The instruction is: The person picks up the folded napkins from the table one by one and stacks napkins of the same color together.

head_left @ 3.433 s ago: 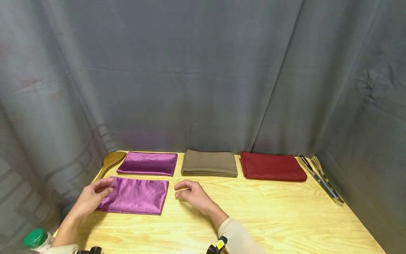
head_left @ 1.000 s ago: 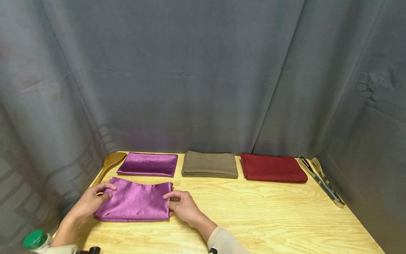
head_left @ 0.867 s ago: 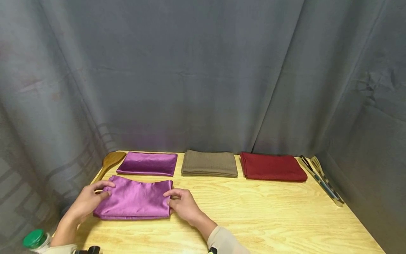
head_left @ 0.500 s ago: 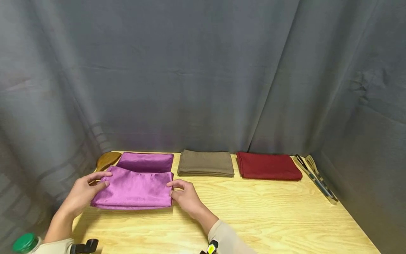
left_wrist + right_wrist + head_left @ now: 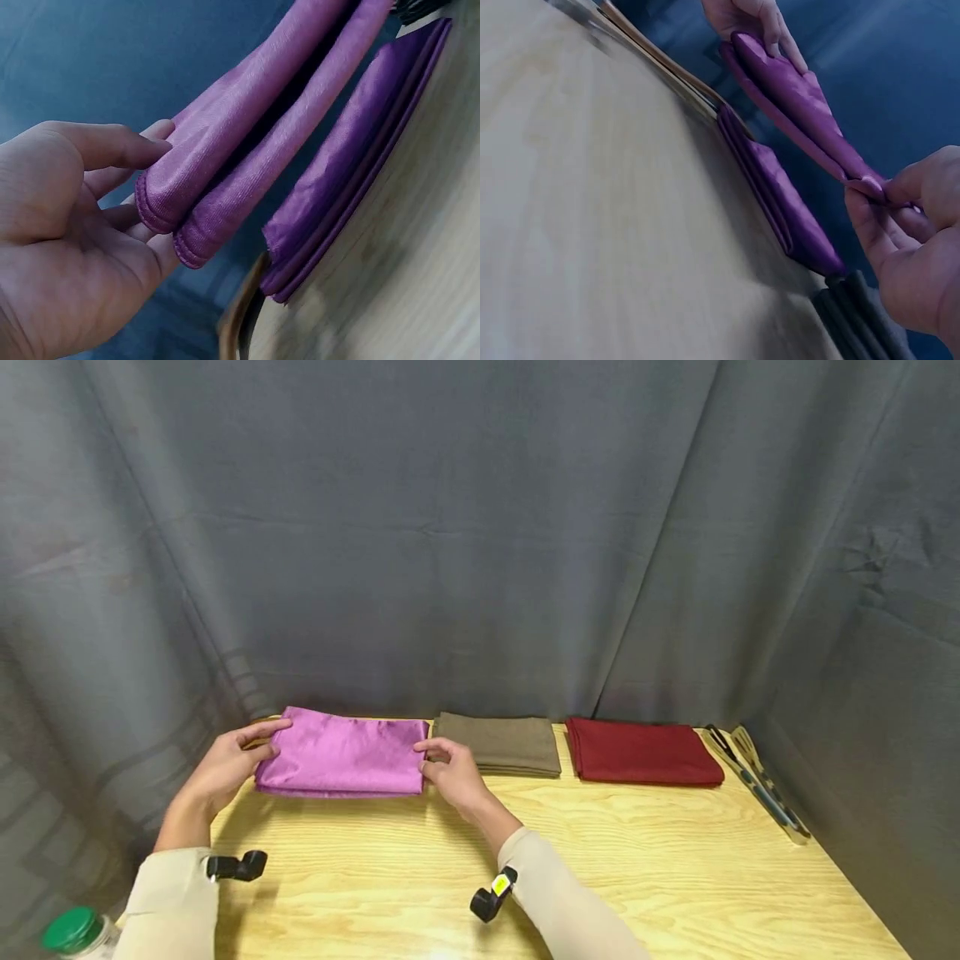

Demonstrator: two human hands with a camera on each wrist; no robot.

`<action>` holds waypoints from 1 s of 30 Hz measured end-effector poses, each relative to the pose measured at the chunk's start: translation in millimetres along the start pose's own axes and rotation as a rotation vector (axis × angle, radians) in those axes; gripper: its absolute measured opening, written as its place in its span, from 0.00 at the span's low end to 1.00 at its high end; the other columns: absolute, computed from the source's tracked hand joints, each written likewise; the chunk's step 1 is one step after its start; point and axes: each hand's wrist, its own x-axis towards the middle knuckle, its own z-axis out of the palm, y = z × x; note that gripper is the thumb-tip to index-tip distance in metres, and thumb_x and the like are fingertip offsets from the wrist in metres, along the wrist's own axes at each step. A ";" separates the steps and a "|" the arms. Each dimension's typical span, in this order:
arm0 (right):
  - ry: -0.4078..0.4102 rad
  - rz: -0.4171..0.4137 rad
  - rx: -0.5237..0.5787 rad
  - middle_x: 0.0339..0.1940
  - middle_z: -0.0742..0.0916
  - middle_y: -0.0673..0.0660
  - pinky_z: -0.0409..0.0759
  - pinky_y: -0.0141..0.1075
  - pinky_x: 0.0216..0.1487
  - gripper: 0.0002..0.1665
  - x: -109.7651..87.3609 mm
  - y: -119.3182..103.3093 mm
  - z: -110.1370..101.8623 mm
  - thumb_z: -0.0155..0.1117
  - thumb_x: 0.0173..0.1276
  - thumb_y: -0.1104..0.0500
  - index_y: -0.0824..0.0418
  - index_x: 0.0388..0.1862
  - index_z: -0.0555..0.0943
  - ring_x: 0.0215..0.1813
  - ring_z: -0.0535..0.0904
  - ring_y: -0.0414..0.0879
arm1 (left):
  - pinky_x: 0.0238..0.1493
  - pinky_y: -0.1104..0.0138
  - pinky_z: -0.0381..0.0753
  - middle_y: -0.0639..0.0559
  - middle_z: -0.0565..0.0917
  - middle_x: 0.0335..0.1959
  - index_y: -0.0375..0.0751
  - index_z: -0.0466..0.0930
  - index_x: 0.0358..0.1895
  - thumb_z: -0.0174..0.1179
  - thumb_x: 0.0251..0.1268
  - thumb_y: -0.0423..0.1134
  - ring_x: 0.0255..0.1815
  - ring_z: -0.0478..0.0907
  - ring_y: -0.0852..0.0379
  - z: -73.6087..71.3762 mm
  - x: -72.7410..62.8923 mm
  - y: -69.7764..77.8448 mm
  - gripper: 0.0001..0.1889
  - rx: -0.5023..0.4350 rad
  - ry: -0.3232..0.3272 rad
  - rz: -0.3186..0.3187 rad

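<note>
A folded purple satin cloth (image 5: 347, 756) is held up off the table by both hands. My left hand (image 5: 227, 768) pinches its left end, the thumb on one side and fingers behind, as the left wrist view shows. At the right end, my right hand (image 5: 456, 777) pinches the edge between thumb and fingers. Below it on the table lies a second folded purple cloth (image 5: 780, 199), apart from the held one in both wrist views. The head view hides that lower cloth behind the held one.
A folded brown cloth (image 5: 506, 746) lies right of the purple ones, then a folded red cloth (image 5: 643, 753). Metal tongs (image 5: 757, 785) rest at the table's right edge. A wooden utensil (image 5: 238, 315) lies beside the lower cloth. A green-lidded jar (image 5: 72, 931) stands lower left.
My right hand has taken hold of the near purple cloth's right end. Both hands have lifted the cloth and carried it away from me, over the other purple cloth.
</note>
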 end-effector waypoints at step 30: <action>0.017 0.103 -0.025 0.48 0.87 0.68 0.88 0.51 0.50 0.19 77.7 14.1 14.8 0.58 0.68 0.77 0.70 0.55 0.84 0.35 0.80 0.42 | 0.53 0.82 0.77 0.34 0.52 0.83 0.38 0.55 0.82 0.53 0.80 0.34 0.56 0.71 0.78 -10.0 64.3 -51.8 0.32 -0.186 -0.022 -0.072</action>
